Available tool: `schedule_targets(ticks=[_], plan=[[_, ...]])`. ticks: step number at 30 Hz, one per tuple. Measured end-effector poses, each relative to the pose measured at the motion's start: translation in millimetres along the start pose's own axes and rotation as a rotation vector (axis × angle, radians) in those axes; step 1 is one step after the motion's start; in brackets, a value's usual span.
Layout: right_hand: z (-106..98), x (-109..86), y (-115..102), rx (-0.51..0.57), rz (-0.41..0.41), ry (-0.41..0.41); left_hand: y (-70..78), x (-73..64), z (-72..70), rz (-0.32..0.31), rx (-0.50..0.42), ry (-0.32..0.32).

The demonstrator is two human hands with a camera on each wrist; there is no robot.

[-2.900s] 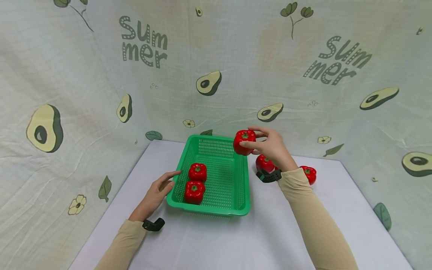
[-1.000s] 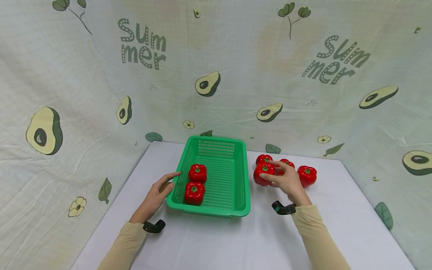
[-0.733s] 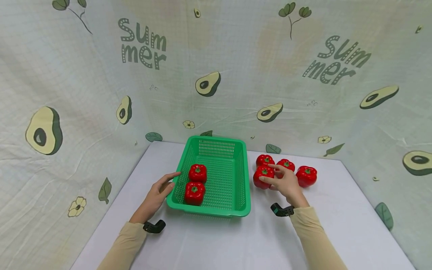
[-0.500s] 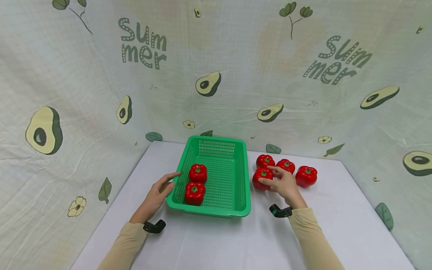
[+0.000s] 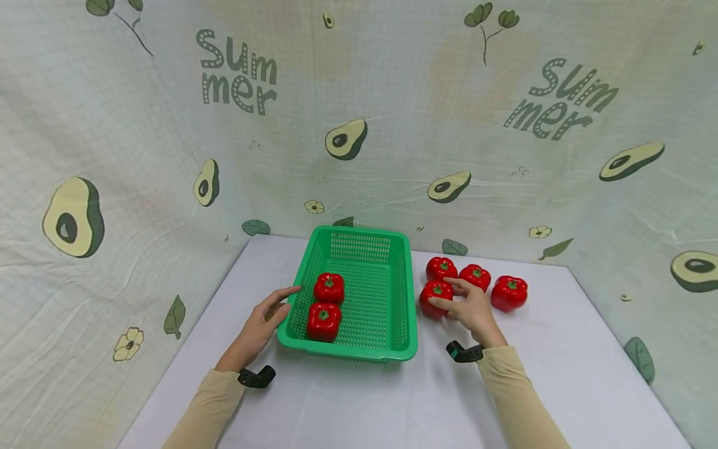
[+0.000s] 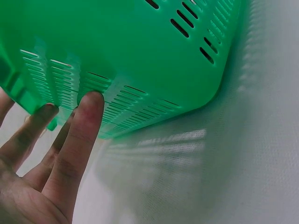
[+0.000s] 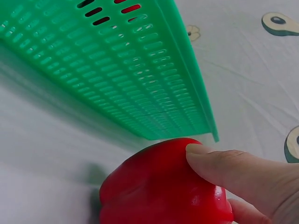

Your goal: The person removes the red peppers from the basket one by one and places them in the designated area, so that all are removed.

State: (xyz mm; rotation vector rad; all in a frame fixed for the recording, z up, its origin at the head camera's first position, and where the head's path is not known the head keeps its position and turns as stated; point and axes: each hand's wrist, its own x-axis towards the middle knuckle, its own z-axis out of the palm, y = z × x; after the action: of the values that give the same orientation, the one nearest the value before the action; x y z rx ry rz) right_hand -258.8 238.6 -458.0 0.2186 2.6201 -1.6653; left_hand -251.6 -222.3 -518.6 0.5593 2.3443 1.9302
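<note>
My right hand [image 5: 473,310] pinches a red bell pepper [image 5: 434,300] between thumb and fingers, just right of the green basket [image 5: 359,353]. In the right wrist view the thumb [image 7: 233,170] presses on the side of the bell pepper [image 7: 163,191], low beside the basket wall [image 7: 121,74]. My left hand [image 5: 257,327] rests with extended fingers at the basket's left side. The left wrist view has its fingertips against the slotted outer wall [image 6: 117,60]. Inside the basket, two red bell peppers [image 5: 329,288] sit one behind the other along the left.
Three more red bell peppers stand on the white table: one behind the held one [image 5: 440,267], one partly covered by the right hand [image 5: 475,274], and one farther right [image 5: 509,294]. A printed cloth [image 5: 392,81] hangs around the table's back and sides.
From above the basket's right rim, the right hand has brought its bell pepper right and down beside the basket, then slightly nearer me. The left hand and basket have stayed in place.
</note>
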Motion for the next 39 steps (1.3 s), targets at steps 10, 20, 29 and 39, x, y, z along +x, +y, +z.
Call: schedule_targets(ticks=[10, 20, 29, 39], plan=[[1.1, 1.2, 4.2, -0.004, -0.010, -0.002, -2.0, 0.4, -0.2, -0.005, 0.007, 0.001], [5.8, 1.8, 8.9, -0.001, -0.021, -0.004, 0.4, 0.5, 0.9, -0.006, 0.020, 0.007], [3.8, 0.4, 9.2, -0.019, -0.040, -0.005, 2.7, 1.0, 2.3, -0.025, 0.031, 0.029], [4.2, -1.4, 10.2, -0.038, -0.043, -0.015, 3.1, -0.3, 2.7, -0.033, 0.037, 0.034]])
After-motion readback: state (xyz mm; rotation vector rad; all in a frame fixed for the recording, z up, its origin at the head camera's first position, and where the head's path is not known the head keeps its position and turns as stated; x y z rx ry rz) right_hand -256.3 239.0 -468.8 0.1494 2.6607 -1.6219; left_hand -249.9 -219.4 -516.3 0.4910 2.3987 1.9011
